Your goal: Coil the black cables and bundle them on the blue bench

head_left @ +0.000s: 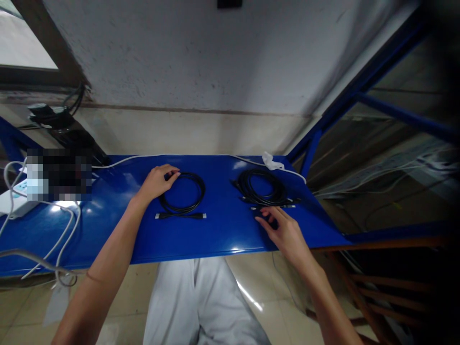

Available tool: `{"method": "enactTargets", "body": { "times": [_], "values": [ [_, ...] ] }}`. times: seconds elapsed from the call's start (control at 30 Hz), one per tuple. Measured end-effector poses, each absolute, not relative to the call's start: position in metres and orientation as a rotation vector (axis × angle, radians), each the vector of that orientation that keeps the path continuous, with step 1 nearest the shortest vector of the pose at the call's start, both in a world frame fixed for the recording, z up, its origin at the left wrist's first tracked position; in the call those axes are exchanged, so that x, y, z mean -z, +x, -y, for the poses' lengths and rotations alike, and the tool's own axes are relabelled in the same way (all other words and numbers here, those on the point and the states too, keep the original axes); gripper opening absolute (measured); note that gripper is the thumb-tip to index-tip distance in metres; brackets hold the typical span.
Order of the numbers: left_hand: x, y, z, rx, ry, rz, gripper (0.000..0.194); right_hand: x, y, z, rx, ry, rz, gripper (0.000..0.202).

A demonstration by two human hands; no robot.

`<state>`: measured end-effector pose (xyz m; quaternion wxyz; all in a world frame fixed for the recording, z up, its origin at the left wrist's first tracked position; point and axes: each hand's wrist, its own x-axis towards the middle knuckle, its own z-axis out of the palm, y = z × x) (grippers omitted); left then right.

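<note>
On the blue table lies a coiled black cable point(203, 191), its two silver-tipped connectors side by side at the coil's near edge. My left hand point(161, 181) is at the upper left of this coil, thumb and fingertips closed near its edge; what they pinch is too small to make out. A thicker bundle of black cables point(264, 187) rests farther right. Just below that bundle is my right hand point(282, 227), thumb and fingers curled with a gap between them, close to a connector end. Nothing shows clearly between those fingers.
White cables and a white power strip point(16, 203) occupy the left end of the blue table point(223, 239), near a dark bottle point(72, 132). A crumpled white piece point(272, 162) lies at the back right by a white cord. Blue metal framing rises at the right.
</note>
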<state>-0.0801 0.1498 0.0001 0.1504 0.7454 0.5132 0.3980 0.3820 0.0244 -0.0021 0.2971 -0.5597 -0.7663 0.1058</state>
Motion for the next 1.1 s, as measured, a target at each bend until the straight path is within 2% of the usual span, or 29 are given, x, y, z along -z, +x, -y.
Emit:
{"method": "enactTargets", "body": {
  "times": [0.13, 0.27, 0.47, 0.6, 0.83, 1.1],
  "values": [
    [-0.005, -0.079, -0.148, -1.134, 2.155, -1.457, 0.018, 0.001, 0.371, -0.023, -0.295, -1.384, 2.028, 0.02],
    [-0.007, -0.078, -0.146, -1.126, 2.159, -1.439, 0.015, -0.02, 0.341, -0.035, -0.297, -1.332, 1.984, 0.019],
    [-0.005, -0.079, -0.146, -1.083, 2.3, -1.474, 0.022, -0.047, 0.259, -0.126, -0.267, -1.226, 2.201, 0.021],
    [-0.005, -0.085, -0.148, -1.143, 2.34, -1.563, 0.027, -0.04, 0.223, -0.18, -0.003, -1.341, 2.418, 0.028],
    [-0.008, -0.092, -0.15, -1.219, 2.297, -1.775, 0.026, -0.015, 0.229, -0.189, 0.14, -1.394, 2.463, 0.047],
    [-0.009, -0.09, -0.151, -1.253, 2.262, -1.865, 0.026, -0.017, 0.231, -0.183, 0.116, -1.246, 2.387, 0.033]
  ]
}}
